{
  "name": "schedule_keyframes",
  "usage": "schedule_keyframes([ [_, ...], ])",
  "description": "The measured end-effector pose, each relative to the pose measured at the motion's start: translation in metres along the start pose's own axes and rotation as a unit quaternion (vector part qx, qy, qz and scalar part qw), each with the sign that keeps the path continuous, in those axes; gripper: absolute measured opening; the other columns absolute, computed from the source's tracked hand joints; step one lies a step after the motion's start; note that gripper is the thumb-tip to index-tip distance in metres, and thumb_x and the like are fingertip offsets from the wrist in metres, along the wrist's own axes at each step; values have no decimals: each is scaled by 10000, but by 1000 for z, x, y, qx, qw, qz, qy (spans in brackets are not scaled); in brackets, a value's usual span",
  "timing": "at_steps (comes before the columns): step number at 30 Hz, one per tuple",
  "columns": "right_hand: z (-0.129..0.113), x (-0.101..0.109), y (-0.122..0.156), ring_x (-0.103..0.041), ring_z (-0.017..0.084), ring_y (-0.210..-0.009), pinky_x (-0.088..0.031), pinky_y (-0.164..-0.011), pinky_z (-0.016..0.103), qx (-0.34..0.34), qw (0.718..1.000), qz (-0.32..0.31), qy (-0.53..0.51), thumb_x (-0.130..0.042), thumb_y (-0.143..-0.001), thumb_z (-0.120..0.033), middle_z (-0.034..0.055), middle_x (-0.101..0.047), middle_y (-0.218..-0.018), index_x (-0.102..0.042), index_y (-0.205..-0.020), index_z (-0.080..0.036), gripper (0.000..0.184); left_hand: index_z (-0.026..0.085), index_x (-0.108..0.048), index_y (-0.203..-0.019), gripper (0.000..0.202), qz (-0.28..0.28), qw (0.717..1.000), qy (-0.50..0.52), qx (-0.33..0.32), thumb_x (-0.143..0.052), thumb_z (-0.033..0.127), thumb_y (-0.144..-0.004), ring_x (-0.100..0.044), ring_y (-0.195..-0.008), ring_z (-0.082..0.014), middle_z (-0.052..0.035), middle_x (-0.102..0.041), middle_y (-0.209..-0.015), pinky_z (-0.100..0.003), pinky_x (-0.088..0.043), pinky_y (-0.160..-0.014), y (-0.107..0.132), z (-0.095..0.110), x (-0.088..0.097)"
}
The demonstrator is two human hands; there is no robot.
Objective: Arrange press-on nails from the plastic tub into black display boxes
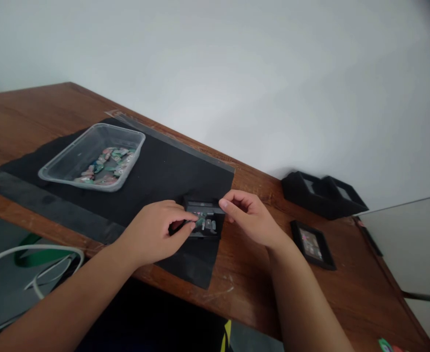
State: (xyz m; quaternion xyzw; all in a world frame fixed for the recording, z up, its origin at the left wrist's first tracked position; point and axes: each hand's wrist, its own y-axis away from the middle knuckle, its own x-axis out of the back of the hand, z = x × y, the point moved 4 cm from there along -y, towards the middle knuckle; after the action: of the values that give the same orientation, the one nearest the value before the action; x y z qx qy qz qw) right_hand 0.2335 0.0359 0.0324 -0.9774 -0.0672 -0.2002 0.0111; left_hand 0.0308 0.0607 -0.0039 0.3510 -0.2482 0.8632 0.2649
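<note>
A small black box (202,238) sits on the black mat, with several small green, pink and clear pieces (208,224) lying inside. From the left, my left hand (158,232) reaches over the box, thumb and index finger pinched together among the pieces. Whatever lies between those fingertips is too small to make out. My right hand (249,216) is at the box's upper right corner, its thumb and fingers curled together. I cannot tell whether they grip the rim or a tiny piece.
A clear plastic tub (68,159) with more green and pink pieces (107,166) stands on the black mat (171,171) to the left. Right of my hands are a black frame-like box (327,261) and more black boxes (321,195) against the wall. White cables (68,248) hang below the table edge.
</note>
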Motion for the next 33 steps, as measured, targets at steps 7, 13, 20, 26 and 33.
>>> schedule_keyframes([
  [7, -1, 0, 1, -404, 99, -574, -308, -547, 251, -8, 1000, 5, 14, -642, -895, -592, -46, -485, -610, -568, -703, -195, 446, 284, -804, -1067, 268, 5, 1000, -19, -7, -598, 239, -902, -603, -635, -148, 10, -617, -645, -256, -398, -596, 1, -1, -1],
  [13, 0, 0, 1, -396, 95, -573, -306, -545, 246, -5, 1000, 6, 12, -638, -913, -559, -50, -477, -615, -561, -708, -194, 426, 319, -819, -1023, 195, 23, 997, -71, -20, -673, 369, -903, -565, -579, -148, 5, -604, -648, -268, -364, -578, -1, 3, -6],
  [20, -2, -1, 0, -404, 96, -576, -318, -550, 246, 0, 1000, 9, 22, -629, -915, -566, -49, -478, -619, -556, -709, -196, 429, 333, -827, -919, 194, 15, 996, -81, -20, -634, 330, -936, -554, -575, -148, 6, -562, -604, -262, -314, -562, -3, 6, -5],
  [26, -2, -2, 3, -382, 97, -581, -303, -543, 245, -9, 1000, 9, 14, -654, -896, -583, -48, -458, -630, -559, -718, -194, 438, 236, -763, -714, 269, 21, 995, -96, -13, -607, 314, -918, -506, -528, -131, 13, -521, -552, -268, -280, -540, -5, 7, -4],
  [33, -1, -3, 3, -374, 99, -578, -297, -535, 243, -7, 1000, 12, 17, -637, -913, -567, -48, -450, -631, -556, -719, -198, 425, 215, -746, -717, 324, 31, 988, -150, -9, -572, 357, -949, -541, -531, -158, -4, -549, -553, -279, -318, -533, -6, 5, -9],
])
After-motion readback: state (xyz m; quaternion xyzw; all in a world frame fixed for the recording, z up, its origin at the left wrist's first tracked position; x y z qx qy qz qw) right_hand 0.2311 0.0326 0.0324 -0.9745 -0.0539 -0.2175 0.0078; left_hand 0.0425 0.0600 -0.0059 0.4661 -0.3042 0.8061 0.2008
